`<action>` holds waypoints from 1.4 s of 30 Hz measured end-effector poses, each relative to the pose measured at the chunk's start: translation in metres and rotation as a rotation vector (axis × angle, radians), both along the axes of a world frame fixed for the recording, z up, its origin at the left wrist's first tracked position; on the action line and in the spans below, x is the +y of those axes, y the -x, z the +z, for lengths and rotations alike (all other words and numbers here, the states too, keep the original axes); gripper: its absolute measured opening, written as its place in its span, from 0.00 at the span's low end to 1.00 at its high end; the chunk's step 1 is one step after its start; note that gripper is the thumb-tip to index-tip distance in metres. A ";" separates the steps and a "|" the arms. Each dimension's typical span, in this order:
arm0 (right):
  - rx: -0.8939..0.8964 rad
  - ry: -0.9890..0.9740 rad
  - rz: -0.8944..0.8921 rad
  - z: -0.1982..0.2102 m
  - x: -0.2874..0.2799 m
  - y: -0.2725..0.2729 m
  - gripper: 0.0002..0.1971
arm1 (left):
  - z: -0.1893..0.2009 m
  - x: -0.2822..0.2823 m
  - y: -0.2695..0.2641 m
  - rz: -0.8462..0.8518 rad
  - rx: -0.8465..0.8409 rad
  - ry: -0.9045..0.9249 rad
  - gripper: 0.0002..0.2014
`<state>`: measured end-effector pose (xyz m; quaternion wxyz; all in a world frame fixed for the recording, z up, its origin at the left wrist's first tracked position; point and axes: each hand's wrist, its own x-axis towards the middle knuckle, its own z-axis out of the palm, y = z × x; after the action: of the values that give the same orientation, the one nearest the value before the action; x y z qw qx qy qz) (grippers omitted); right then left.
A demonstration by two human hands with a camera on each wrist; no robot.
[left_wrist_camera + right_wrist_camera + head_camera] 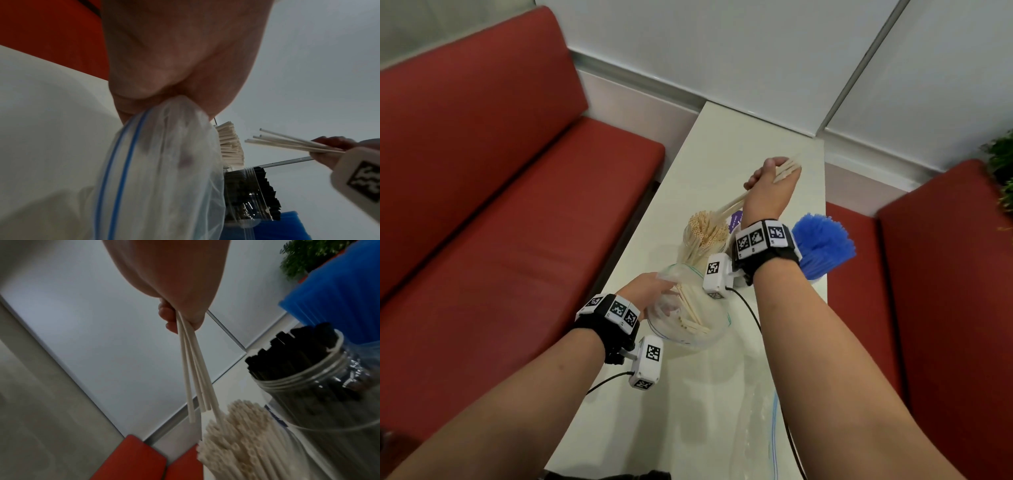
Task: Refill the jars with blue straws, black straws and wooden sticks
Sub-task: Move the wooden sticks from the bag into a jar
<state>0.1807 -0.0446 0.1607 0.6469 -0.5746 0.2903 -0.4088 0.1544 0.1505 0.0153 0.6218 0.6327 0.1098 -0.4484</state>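
My right hand (770, 174) grips several pale wooden sticks (191, 369) above the table, their lower ends at the mouth of the stick jar (702, 236), which is packed with sticks (242, 438). My left hand (650, 291) pinches the rim of a clear zip bag (688, 325) that holds a few more sticks (690, 318); the bag (160, 170) hangs from my fingers. The black-straw jar (320, 386) stands beside the stick jar. Blue straws (822, 243) fan out of a jar behind my right wrist.
The narrow white table (722, 394) runs between red benches (500, 205) on the left and another red bench (945, 274) on the right. An empty zip bag (763, 428) lies near me. A plant (1000, 164) is at the far right.
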 end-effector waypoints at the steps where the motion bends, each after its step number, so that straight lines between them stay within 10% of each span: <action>1: 0.013 0.000 0.009 -0.007 0.001 -0.002 0.05 | 0.000 0.000 -0.001 0.000 0.001 0.009 0.13; 24: 0.184 0.161 0.323 -0.056 0.003 -0.017 0.09 | -0.012 -0.005 -0.013 -0.018 0.027 0.017 0.14; 29: 0.249 0.558 0.382 -0.054 0.004 -0.025 0.10 | -0.015 -0.005 -0.014 -0.030 0.012 -0.017 0.13; 35: 1.189 1.143 0.743 -0.117 0.021 -0.009 0.38 | -0.018 0.000 -0.012 -0.042 0.009 -0.020 0.12; 42: 0.885 1.191 0.386 -0.100 0.019 -0.021 0.38 | -0.014 0.001 -0.015 -0.023 0.006 -0.019 0.11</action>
<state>0.2022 -0.0254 0.0607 0.1115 -0.9768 0.1477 -0.1077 0.1695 0.1514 0.0016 0.6100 0.6387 0.1084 -0.4563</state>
